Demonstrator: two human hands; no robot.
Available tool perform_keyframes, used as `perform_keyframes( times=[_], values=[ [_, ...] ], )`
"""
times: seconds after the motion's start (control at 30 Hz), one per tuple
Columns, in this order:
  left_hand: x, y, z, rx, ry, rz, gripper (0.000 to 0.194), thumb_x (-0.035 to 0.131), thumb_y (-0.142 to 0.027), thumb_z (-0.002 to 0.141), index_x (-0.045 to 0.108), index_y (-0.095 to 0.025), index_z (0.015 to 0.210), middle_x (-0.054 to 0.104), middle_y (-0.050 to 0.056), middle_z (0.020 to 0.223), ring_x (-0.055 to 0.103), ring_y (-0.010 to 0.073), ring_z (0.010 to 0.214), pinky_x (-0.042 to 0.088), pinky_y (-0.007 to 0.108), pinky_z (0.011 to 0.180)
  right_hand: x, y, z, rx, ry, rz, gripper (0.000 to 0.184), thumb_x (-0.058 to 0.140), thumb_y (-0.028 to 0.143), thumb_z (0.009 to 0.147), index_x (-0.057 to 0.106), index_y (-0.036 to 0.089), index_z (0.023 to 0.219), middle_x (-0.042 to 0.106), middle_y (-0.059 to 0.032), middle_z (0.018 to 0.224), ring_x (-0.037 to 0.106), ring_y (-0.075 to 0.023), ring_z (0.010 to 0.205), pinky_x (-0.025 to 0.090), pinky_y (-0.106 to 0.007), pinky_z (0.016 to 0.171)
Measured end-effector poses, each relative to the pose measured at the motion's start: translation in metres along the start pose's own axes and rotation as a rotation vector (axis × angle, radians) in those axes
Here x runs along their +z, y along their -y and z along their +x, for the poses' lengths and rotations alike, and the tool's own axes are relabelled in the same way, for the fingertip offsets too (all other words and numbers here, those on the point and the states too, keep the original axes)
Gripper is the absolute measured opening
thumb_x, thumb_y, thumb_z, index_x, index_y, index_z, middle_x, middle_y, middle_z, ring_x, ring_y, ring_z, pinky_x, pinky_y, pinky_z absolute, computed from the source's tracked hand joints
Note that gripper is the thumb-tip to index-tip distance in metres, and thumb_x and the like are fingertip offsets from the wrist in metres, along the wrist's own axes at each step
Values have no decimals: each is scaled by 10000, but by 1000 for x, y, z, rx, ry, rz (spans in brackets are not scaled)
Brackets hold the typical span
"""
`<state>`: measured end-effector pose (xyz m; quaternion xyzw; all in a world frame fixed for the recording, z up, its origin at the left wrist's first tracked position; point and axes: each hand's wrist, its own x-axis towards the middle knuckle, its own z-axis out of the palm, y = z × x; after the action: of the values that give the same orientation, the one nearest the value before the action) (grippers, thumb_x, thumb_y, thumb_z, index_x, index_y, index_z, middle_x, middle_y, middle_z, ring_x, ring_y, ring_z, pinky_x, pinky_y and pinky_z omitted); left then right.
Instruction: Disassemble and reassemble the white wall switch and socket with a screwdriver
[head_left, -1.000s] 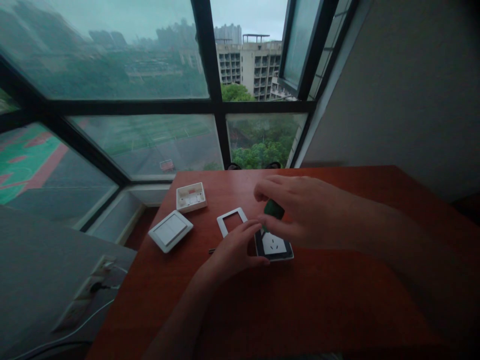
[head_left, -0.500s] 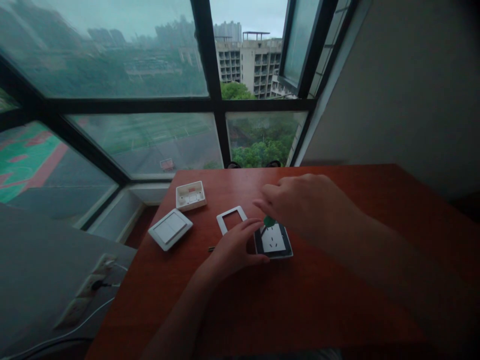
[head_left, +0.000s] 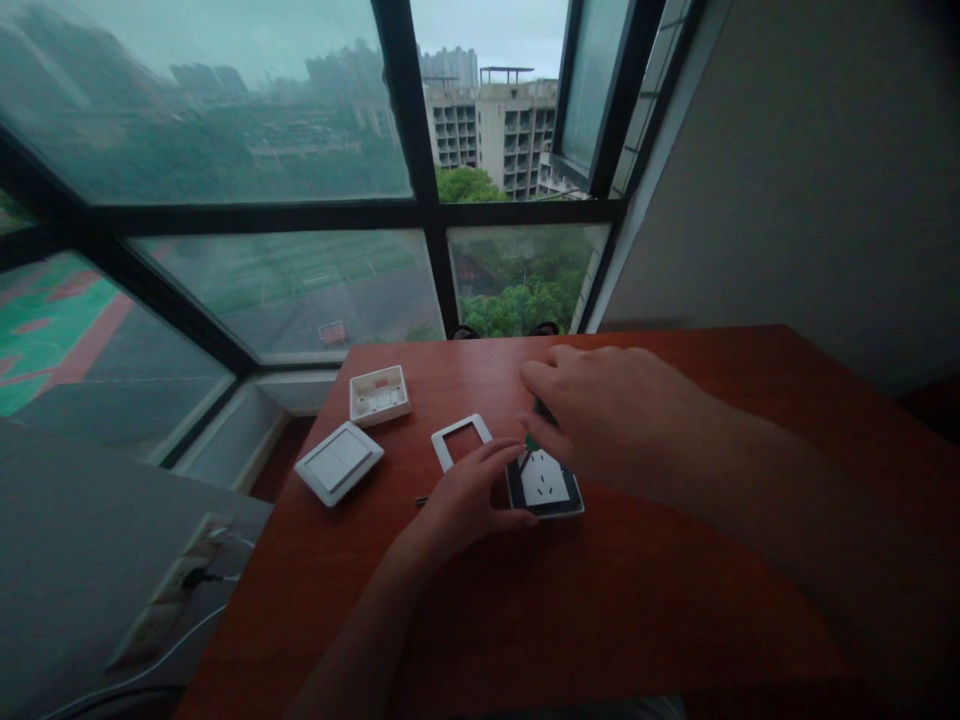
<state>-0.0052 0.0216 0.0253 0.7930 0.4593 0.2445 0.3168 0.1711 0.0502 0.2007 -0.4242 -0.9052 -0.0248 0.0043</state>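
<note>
A wall socket (head_left: 545, 484) with a white face in a dark frame lies flat on the red-brown table (head_left: 600, 620). My left hand (head_left: 469, 495) grips its left edge between thumb and fingers. My right hand (head_left: 600, 415) is closed round a green-handled tool (head_left: 534, 440), likely a screwdriver, held upright with its tip at the socket's far left corner. Most of the handle is hidden in my fingers.
A white cover frame (head_left: 461, 441) lies just left of the socket. Further left are a white double rocker switch (head_left: 339, 463) and a white back box (head_left: 379, 394). A small dark screw (head_left: 422, 501) lies near my left wrist. Window glass stands behind the table; a wall rises on the right.
My right hand has lowered over the socket, hiding most of the green handle. My left hand has stayed on the socket's edge.
</note>
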Motion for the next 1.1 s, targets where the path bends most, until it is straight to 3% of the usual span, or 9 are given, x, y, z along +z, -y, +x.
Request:
perform_keyframes(
  times=[0.1,0.2,0.4,0.63,0.83,0.97,1.1],
  values=[
    [0,0,0,17,-10,-4,725,862,-308,624,556,-259,1280,523,91,1382,531,300,1226,447,440,1018,-3,-5,-3,-143,60,103,126,561,179,815,586,181,939,659,-78,943,603,-191,742,315,-281,524],
    [0,-1,1,40,-7,-3,666,852,-299,643,577,-250,1248,544,89,1354,537,296,1212,456,438,1006,-3,-4,-3,-193,70,131,60,548,158,829,568,191,875,649,-55,865,579,-176,715,294,-278,526],
    [0,0,0,24,-27,34,573,855,-327,635,630,-239,1155,594,88,1276,541,316,1197,465,459,989,2,3,-1,-133,-31,59,60,537,225,862,594,208,853,683,-60,828,612,-202,699,238,-299,500],
    [1,3,-1,12,-8,35,674,856,-307,634,574,-253,1244,549,93,1354,519,315,1238,455,464,1008,2,1,-1,-33,-54,-22,170,561,344,862,636,203,806,688,-72,730,650,-239,681,201,-298,478],
    [1,3,-2,25,-15,32,767,850,-319,646,505,-273,1330,513,86,1399,517,298,1250,452,445,1022,2,-9,-11,44,-86,37,219,559,405,864,630,225,762,661,-35,687,603,-209,630,205,-292,489],
    [3,2,-3,7,-19,45,816,836,-315,664,447,-267,1379,480,90,1427,507,291,1264,451,438,1034,8,-36,-27,229,-169,282,263,564,438,871,657,205,795,654,-25,705,551,-162,593,292,-289,526],
    [5,0,-4,-30,-56,132,842,812,-330,699,382,-232,1416,426,123,1466,450,307,1312,420,465,1061,54,-73,-52,553,-222,784,298,617,488,833,658,196,790,598,5,604,532,-144,546,359,-272,515]
  ],
)
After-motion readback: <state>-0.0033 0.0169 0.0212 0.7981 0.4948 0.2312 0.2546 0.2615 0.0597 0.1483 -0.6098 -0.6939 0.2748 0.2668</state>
